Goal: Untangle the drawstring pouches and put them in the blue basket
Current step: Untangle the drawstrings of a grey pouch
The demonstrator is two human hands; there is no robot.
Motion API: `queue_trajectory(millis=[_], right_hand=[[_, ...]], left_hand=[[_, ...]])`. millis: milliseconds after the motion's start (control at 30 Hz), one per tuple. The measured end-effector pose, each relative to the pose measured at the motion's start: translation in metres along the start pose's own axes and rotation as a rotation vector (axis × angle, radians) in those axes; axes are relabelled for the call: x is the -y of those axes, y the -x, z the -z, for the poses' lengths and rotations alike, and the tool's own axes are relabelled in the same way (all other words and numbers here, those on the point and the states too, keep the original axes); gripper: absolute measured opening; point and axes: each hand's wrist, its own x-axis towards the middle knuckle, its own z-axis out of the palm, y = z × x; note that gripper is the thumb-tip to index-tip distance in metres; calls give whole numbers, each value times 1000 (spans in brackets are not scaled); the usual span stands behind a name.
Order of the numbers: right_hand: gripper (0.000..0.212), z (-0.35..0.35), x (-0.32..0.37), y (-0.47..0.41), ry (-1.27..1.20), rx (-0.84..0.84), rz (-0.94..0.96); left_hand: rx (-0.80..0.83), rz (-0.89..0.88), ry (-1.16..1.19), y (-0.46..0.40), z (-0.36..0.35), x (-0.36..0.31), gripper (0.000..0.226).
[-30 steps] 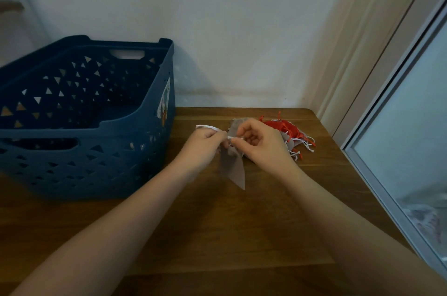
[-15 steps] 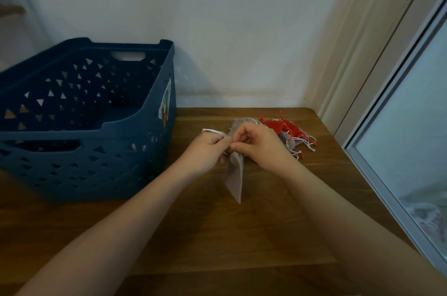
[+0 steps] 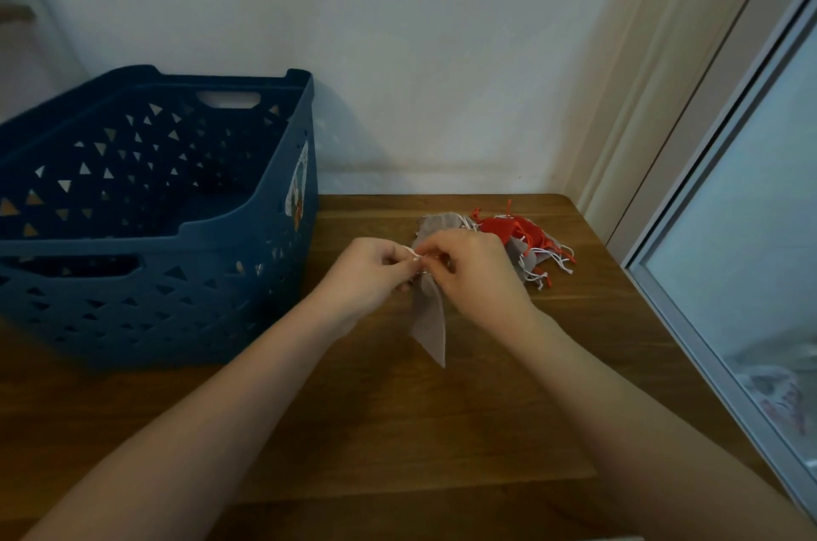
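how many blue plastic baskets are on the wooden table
1. The blue plastic basket with triangle cutouts stands at the left of the wooden table, by the wall, left of both hands. None other shows, though the view cuts off the table's left edge.

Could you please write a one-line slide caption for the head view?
Both hands, left and right, pinch a grey pouch's white drawstring beside the blue basket.

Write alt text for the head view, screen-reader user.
Both hands, left hand and right hand, pinch the white drawstring of a grey pouch hanging over a wooden table. A tangled pile of pouches lies behind; the blue basket stands left.
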Motion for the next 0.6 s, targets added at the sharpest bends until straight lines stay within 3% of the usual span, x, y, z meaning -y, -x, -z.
queue_trajectory(millis=[200, 433, 600], right_hand=[[23, -2, 5, 3, 176, 94, 30], [7, -5, 5, 5, -202, -57, -184], [17, -6, 5, 6, -223, -90, -162]], left_hand=[[-74, -100, -314, 0, -2, 0, 11], [-88, -146, -283, 0, -5, 5, 10], [-49, -182, -336, 2, -4, 6, 10]])
